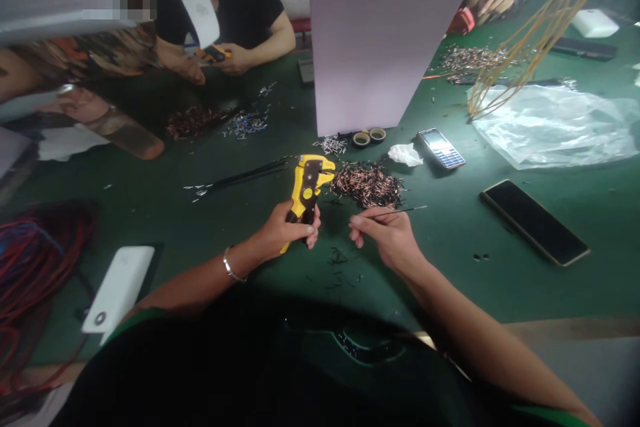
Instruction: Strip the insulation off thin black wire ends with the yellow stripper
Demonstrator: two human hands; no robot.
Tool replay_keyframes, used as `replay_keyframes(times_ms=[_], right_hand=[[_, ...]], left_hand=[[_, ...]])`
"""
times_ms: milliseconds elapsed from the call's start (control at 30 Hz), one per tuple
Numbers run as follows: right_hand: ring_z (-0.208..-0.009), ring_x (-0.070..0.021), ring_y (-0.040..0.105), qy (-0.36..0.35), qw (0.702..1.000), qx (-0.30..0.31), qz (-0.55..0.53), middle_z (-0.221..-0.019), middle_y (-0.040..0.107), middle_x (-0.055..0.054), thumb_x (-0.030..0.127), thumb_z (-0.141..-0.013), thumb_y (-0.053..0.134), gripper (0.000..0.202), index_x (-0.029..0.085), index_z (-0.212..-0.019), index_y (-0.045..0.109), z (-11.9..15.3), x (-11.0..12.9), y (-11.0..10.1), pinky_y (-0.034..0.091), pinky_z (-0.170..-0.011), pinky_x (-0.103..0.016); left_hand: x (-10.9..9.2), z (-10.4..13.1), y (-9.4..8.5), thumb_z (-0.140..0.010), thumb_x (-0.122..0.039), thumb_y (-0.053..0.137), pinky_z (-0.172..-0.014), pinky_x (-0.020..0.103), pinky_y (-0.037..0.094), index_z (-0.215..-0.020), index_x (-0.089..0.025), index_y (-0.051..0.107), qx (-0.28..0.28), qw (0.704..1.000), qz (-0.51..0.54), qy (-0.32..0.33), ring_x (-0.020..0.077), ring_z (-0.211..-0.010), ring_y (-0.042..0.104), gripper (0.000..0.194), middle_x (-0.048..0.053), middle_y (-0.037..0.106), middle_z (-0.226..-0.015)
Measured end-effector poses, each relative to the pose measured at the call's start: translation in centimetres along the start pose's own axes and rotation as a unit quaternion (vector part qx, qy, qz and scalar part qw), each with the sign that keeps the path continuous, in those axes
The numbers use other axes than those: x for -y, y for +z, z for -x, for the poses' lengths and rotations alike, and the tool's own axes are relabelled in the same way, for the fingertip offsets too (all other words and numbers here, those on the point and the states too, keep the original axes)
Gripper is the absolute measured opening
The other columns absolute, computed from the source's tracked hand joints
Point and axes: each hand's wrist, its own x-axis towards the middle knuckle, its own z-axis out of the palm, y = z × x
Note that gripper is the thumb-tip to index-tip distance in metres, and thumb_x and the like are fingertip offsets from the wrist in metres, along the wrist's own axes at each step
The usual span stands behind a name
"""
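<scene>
My left hand (295,230) is wrapped round the handles of a yellow and black wire stripper (309,190), whose jaws point right. My right hand (383,233) pinches a thin black wire (413,209) that sticks out to the right past the knuckles. Just beyond both hands lies a heap of short black wire pieces with copper ends (370,185). To the left of the stripper a bundle of long black wires (245,175) with bare tips rests on the green table. Small black scraps (337,257) are scattered between my forearms.
A tall pale panel (375,33) stands behind the heap. On the right lie a keypad phone (443,149), a crumpled tissue (405,155), a dark smartphone (535,221) and a clear plastic bag (555,127). A white power bank (120,288) and red cable coils (37,260) are left. Co-workers sit across.
</scene>
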Motion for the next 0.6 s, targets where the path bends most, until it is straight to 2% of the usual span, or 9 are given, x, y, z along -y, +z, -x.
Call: replay_keyframes(times_ms=[200,333,467,600], right_hand=[[-0.042,-0.012,0.055,-0.037,0.996,-0.08,-0.026,-0.052,0.067,-0.002,0.03,-0.07,0.08,0.016,0.019,-0.061,0.073,-0.5,1.0,-0.9,0.044,-0.042,-0.028],[-0.044,-0.0125,0.055,-0.043,0.995,-0.089,-0.03,-0.053,0.067,-0.002,0.031,-0.07,0.079,0.017,0.019,-0.06,0.072,-0.6,1.4,-1.0,0.043,-0.043,-0.028],[-0.043,-0.012,0.055,-0.042,0.994,-0.089,-0.039,-0.054,0.067,-0.002,0.028,-0.071,0.077,0.015,0.019,-0.062,0.072,-0.6,1.4,-0.9,0.043,-0.044,-0.029],[-0.046,-0.0133,0.057,-0.061,0.991,-0.109,-0.047,-0.055,0.067,-0.003,0.028,-0.072,0.077,0.014,0.019,-0.063,0.073,-0.6,1.6,-0.9,0.044,-0.046,-0.03]], left_hand=[[-0.2,0.0,-0.2,-0.071,-0.014,0.072,-0.058,0.032,0.052,-0.093,-0.014,0.059,0.018,1.0,0.008,-0.003,0.0132,-0.059,0.06,0.025,0.002,0.063,-0.077],[-0.2,-0.1,-0.4,-0.068,-0.014,0.072,-0.066,0.035,0.054,-0.098,-0.013,0.061,0.059,0.998,-0.004,-0.022,0.0166,-0.065,0.064,0.032,0.008,0.071,-0.086],[-0.3,-0.2,-0.4,-0.067,-0.015,0.07,-0.068,0.039,0.055,-0.102,-0.013,0.063,0.107,0.993,0.033,-0.041,0.0204,-0.068,0.067,0.036,0.013,0.072,-0.096],[-0.3,-0.3,-0.4,-0.066,-0.015,0.07,-0.068,0.039,0.056,-0.105,-0.012,0.064,0.119,0.991,0.055,-0.041,0.0243,-0.077,0.07,0.04,0.017,0.073,-0.105]])
